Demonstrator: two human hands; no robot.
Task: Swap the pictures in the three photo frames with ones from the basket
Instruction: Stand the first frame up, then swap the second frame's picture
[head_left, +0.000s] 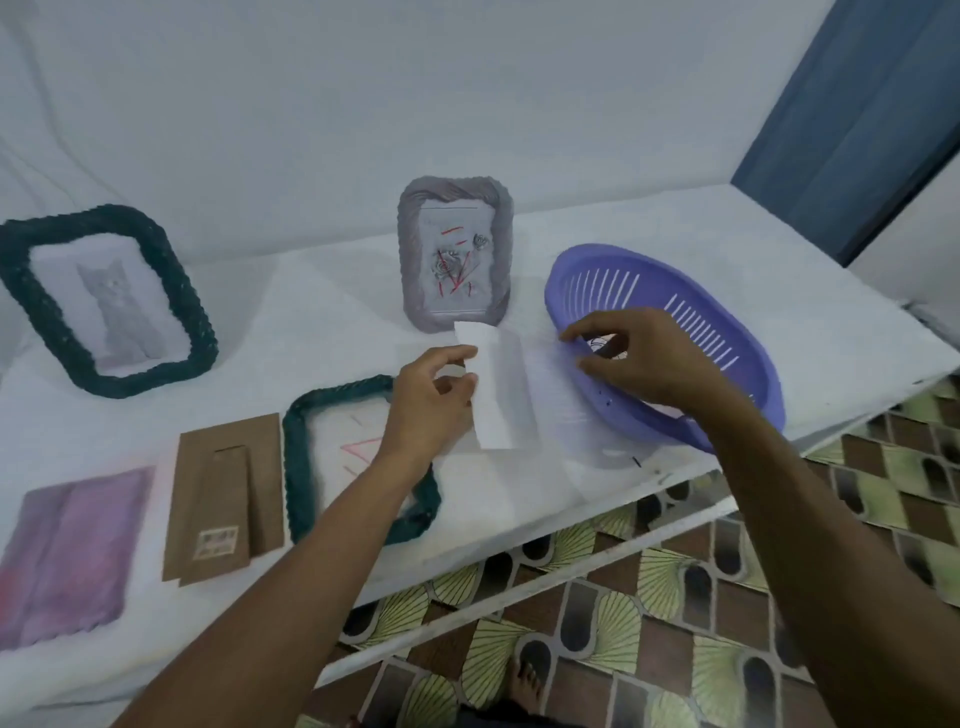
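We see the white picture sheet (501, 389) pinched at its left edge between the thumb and fingers of the left hand (431, 395), just in front of the standing grey frame (454, 260). The right hand (639, 358) hovers at the rim of the purple basket (670, 270), fingers curled. Whether they grip anything we cannot tell. A green frame (297, 457) lies flat under the left forearm, with a brown backing board (228, 488) beside it.

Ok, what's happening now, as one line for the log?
left hand: pinches white paper | right hand: over purple basket, grip unclear | near green frame: lying flat | backing board: beside it
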